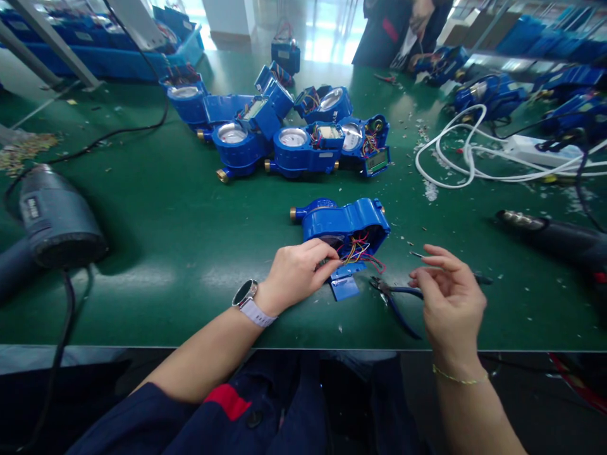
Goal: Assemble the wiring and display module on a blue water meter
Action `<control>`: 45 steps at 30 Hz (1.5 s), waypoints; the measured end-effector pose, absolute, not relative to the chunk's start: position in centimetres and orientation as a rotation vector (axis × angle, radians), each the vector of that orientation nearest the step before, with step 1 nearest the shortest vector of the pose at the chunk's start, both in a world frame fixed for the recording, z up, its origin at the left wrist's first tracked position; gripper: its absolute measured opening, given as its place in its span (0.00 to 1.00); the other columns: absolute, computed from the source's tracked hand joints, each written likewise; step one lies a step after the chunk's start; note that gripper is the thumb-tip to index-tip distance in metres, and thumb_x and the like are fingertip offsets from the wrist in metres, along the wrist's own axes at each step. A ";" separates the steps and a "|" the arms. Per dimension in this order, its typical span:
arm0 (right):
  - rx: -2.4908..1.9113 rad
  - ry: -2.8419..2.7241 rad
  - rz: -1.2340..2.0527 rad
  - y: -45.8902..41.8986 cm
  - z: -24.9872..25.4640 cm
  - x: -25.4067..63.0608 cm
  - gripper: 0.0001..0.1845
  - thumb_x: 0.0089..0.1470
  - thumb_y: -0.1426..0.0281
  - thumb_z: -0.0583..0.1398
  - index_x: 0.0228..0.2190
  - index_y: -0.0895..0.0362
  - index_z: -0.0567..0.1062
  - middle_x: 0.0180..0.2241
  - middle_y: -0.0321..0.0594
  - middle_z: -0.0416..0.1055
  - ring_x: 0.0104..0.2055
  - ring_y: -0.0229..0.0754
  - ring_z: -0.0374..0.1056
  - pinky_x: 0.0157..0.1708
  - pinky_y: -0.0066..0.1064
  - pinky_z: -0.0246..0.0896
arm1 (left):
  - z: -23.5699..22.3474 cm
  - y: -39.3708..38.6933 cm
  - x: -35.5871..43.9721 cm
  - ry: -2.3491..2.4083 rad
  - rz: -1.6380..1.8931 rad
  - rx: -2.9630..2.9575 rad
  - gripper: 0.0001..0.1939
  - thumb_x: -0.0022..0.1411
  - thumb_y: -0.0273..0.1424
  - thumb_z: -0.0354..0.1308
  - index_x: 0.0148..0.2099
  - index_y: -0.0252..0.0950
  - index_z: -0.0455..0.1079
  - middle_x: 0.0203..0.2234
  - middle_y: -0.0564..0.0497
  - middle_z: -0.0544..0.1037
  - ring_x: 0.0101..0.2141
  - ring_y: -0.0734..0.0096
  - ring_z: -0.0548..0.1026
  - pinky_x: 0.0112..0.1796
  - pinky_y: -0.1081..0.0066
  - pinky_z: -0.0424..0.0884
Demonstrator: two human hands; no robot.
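A blue water meter with brass ends lies tilted on the green table in front of me. From its open compartment spill thin coloured wires. My left hand rests against the meter's near side, thumb and fingers pinched at the wires. A blue cover piece lies just below. To the right, my right hand is raised with curled fingers around a slim screwdriver-like tool, its metal tip pointing left and its dark end showing behind the hand. Dark-handled cutting pliers lie between the hands.
Several blue meters stand behind. A grey heat gun is at left, another black heat gun at right. White cable leads to a power strip. A co-worker's hands are across the table.
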State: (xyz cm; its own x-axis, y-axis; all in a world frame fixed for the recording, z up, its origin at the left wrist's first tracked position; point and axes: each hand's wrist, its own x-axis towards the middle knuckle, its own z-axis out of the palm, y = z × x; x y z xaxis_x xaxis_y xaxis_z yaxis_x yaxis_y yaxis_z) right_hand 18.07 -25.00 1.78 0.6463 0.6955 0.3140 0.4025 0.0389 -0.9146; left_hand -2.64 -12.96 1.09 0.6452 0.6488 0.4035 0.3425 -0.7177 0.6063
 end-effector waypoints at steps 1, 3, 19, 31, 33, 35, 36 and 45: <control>-1.589 -1.038 0.272 -25.1 2.1 17.4 0.06 0.54 0.71 0.62 0.36 0.55 0.73 0.49 0.43 0.70 0.29 0.37 0.68 0.29 0.32 0.67 | 1.1 -13.0 -2.7 0.796 0.811 2.385 0.06 0.64 0.33 0.58 0.37 0.36 0.73 0.34 0.52 0.80 0.32 0.72 0.77 0.32 0.73 0.69; -1.592 -1.259 0.285 -25.1 2.8 16.0 0.05 0.59 0.71 0.59 0.38 0.54 0.74 0.44 0.43 0.73 0.33 0.40 0.70 0.31 0.33 0.68 | 1.3 -13.0 -2.7 0.834 0.766 2.353 0.05 0.62 0.32 0.60 0.38 0.36 0.72 0.33 0.52 0.80 0.27 0.74 0.75 0.30 0.74 0.67; -1.592 -1.301 0.567 -22.0 1.9 13.4 0.05 0.54 0.68 0.62 0.32 0.55 0.79 0.28 0.37 0.75 0.23 0.37 0.66 0.23 0.29 0.63 | 1.5 -14.0 -2.2 0.667 0.852 1.926 0.03 0.62 0.26 0.57 0.38 0.35 0.70 0.29 0.53 0.77 0.28 0.76 0.73 0.30 0.76 0.69; -1.445 -1.064 0.790 -22.7 1.1 13.3 0.04 0.49 0.68 0.65 0.30 0.56 0.78 0.31 0.39 0.76 0.22 0.36 0.68 0.23 0.28 0.68 | 1.7 -14.2 -1.6 0.698 0.615 1.684 0.08 0.61 0.33 0.59 0.34 0.33 0.75 0.22 0.54 0.76 0.21 0.79 0.68 0.22 0.79 0.62; -1.431 -1.042 0.817 -22.7 1.2 13.2 0.05 0.49 0.68 0.65 0.30 0.56 0.78 0.29 0.39 0.75 0.22 0.36 0.68 0.23 0.28 0.68 | 1.5 -14.4 -1.5 0.712 0.615 1.680 0.08 0.60 0.33 0.59 0.33 0.33 0.73 0.21 0.54 0.75 0.21 0.79 0.68 0.23 0.78 0.61; -1.423 -1.012 0.842 -22.6 1.1 13.1 0.05 0.49 0.67 0.66 0.29 0.56 0.77 0.26 0.37 0.74 0.22 0.35 0.67 0.23 0.26 0.67 | 1.3 -14.6 -1.4 0.711 0.611 1.688 0.08 0.61 0.33 0.58 0.34 0.33 0.72 0.21 0.55 0.74 0.21 0.79 0.68 0.23 0.78 0.62; -1.419 -0.995 0.853 -22.5 1.1 13.1 0.05 0.49 0.67 0.66 0.29 0.56 0.77 0.25 0.36 0.73 0.22 0.35 0.67 0.22 0.25 0.66 | 1.2 -14.6 -1.3 0.708 0.614 1.701 0.07 0.61 0.32 0.58 0.34 0.33 0.72 0.21 0.55 0.73 0.21 0.79 0.68 0.23 0.78 0.62; -1.375 -0.876 0.901 -22.2 0.6 13.2 0.11 0.45 0.67 0.69 0.27 0.55 0.72 0.26 0.34 0.71 0.21 0.32 0.62 0.18 0.21 0.59 | 0.9 -14.7 -1.2 0.722 0.743 1.802 0.04 0.60 0.28 0.56 0.33 0.33 0.68 0.22 0.56 0.72 0.21 0.81 0.67 0.23 0.80 0.61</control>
